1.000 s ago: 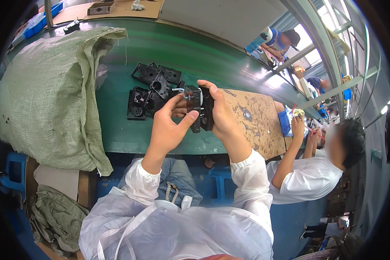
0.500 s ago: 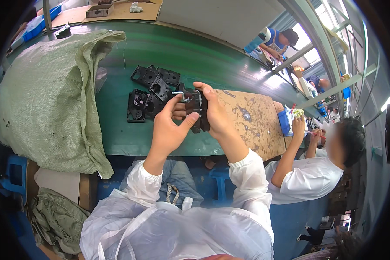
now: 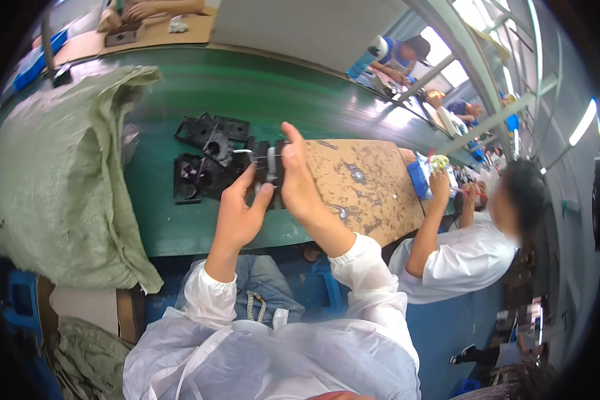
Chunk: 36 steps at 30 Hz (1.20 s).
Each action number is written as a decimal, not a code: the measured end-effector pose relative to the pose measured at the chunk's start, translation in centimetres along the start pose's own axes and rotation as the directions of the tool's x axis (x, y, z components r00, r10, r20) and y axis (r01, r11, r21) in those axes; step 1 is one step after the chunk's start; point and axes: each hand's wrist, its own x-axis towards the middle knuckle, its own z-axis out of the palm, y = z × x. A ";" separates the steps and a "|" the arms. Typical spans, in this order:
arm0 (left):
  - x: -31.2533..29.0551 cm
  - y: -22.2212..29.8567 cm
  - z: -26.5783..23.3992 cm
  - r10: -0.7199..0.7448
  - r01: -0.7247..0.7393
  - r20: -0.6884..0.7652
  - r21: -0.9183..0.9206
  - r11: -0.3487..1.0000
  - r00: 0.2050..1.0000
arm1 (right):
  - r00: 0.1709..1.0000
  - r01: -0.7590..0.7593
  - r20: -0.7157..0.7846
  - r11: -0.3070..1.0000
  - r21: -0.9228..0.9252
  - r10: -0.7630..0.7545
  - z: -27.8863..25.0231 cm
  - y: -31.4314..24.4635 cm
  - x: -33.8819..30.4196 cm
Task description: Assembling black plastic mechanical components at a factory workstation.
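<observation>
Between my two hands, above the green bench, is a black plastic geared assembly (image 3: 263,162) with a grey toothed wheel and a bent metal rod sticking out to the left. My left hand (image 3: 241,212) grips it from the left, thumb at the near side and the other fingers mostly hidden behind it. Pressed along its right side is the palm of my right hand (image 3: 301,183), the upper finger stretched away from me. Just left of the assembly lies a pile of black plastic housings (image 3: 210,143), some with round holes.
A large green woven sack (image 3: 60,180) fills the bench's left end. To the right lies a stained brown board (image 3: 357,180). Past it a co-worker in white (image 3: 460,250) works beside a blue bin (image 3: 419,179). Another person's hands (image 3: 157,8) are at a small box across the bench.
The whole view has shifted, so bench things sit further left and lower. The assembly has turned a little in my hands, its rod pointing left. Someone's hands have appeared at the far box.
</observation>
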 end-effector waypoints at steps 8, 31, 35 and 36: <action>0.3 0.3 0.8 0.216 -0.208 -0.080 0.100 0.973 0.973 | 0.996 -0.082 0.049 0.995 0.053 0.079 -1.3 -1.0 0.4; 0.3 2.2 1.4 0.324 -0.277 -0.076 0.360 0.891 0.943 | 0.971 0.179 -0.158 0.984 -0.016 -0.179 -2.9 0.5 4.0; 0.0 1.9 1.1 0.281 -0.242 -0.088 0.306 0.921 0.956 | 0.988 0.118 -0.085 0.984 -0.130 -0.129 -2.8 0.8 4.0; 0.0 1.9 1.0 0.268 -0.233 -0.085 0.287 0.929 0.960 | 0.991 0.100 -0.067 0.980 -0.170 -0.113 -2.9 0.8 4.1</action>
